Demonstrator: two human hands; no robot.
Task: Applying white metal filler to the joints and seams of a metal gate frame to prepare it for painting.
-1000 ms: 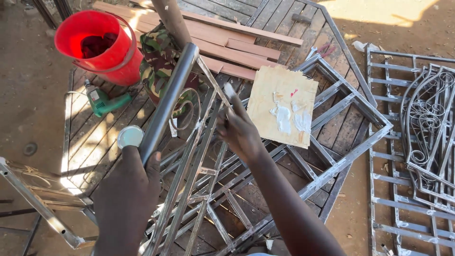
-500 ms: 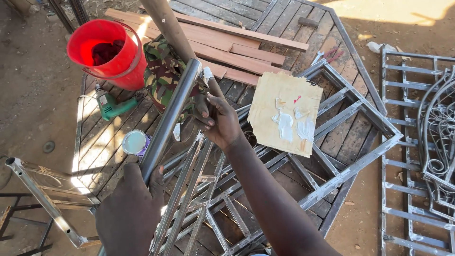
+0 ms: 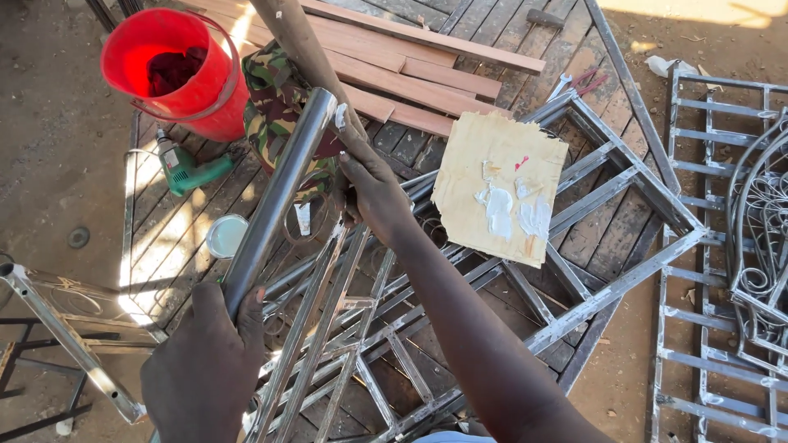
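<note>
My left hand (image 3: 201,369) grips the near end of a shiny metal pipe (image 3: 279,193) that slants up and away over a welded metal frame (image 3: 460,312). My right hand (image 3: 373,193) is at the pipe's far end, pinching a small flat blade with white filler (image 3: 341,115) against the pipe's open tip. A piece of brown cardboard (image 3: 501,184) smeared with white filler lies on the frame just right of that hand. A small open tin (image 3: 223,235) sits left of the pipe.
A red bucket (image 3: 176,70) stands at the upper left, with a green power tool (image 3: 189,168) below it and a camouflage cloth (image 3: 275,98) beside it. Wooden boards (image 3: 410,57) lie beyond. More metal grilles (image 3: 730,246) lie at right; a metal stand (image 3: 57,336) at left.
My right hand has moved up along the pipe to its far tip, carrying the blade. My left hand keeps its grip on the near end. The view has shifted slightly.
</note>
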